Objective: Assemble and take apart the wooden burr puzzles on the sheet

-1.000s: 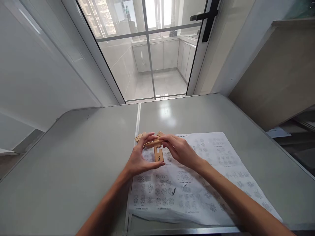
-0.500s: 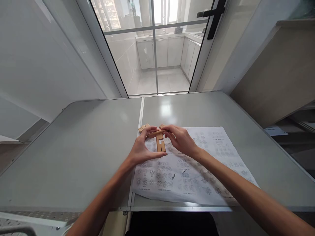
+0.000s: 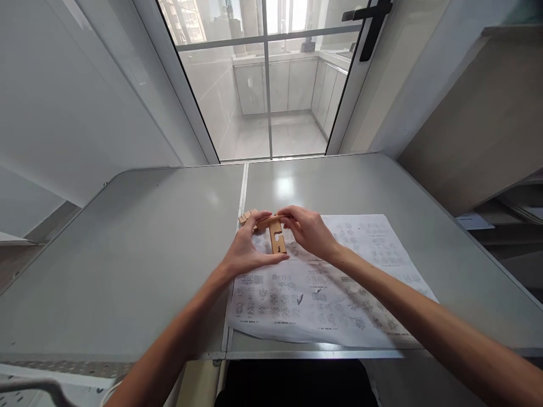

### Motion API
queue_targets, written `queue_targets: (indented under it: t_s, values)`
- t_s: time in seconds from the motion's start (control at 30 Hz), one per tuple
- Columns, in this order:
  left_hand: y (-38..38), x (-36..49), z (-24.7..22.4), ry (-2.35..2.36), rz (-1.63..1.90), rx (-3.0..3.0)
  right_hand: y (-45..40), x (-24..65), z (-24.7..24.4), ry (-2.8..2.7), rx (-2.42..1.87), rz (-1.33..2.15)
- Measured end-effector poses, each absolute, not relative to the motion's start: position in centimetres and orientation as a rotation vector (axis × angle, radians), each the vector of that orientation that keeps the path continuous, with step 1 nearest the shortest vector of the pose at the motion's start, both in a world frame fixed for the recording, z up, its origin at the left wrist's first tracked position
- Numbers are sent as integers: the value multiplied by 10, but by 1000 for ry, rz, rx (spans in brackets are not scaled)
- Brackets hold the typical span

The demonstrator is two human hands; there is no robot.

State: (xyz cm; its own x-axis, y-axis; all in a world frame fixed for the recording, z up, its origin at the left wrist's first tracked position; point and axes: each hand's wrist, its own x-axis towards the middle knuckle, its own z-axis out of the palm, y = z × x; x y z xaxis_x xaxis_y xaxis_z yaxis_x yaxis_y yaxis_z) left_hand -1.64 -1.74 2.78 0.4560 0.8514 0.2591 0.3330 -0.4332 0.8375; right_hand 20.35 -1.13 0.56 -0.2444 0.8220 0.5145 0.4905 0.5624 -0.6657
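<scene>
A notched wooden piece (image 3: 278, 239) with a dark mark near its lower end is held above the printed sheet. My left hand (image 3: 246, 249) grips it between the thumb at the bottom and the fingers at the top. A second wooden piece (image 3: 271, 220) lies crosswise at its upper end, and my right hand (image 3: 307, 229) pinches the right end of that one. Just behind my left fingers are more wooden pieces (image 3: 246, 216), partly hidden.
The large printed paper (image 3: 280, 316) covers part of the grey table (image 3: 127, 271). A metal strip (image 3: 243, 189) runs across the table. Beyond the far edge stands a glass door (image 3: 297, 133) with a black handle (image 3: 373, 25). Shelves (image 3: 509, 220) stand at the right.
The view has shifted slightly. The crosswise piece and my right fingers sit a little differently against the notched piece; both hands keep their hold.
</scene>
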Motion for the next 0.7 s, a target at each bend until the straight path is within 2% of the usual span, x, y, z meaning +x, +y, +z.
queue_targets:
  t_s: [0.33, 0.7]
  values:
    - [-9, -7, 15, 921, 996, 2457, 0, 212, 29, -1786, -1038, 664]
    - [-6, 0, 23, 794, 1027, 2766, 19, 231, 21, -1621, -1252, 798]
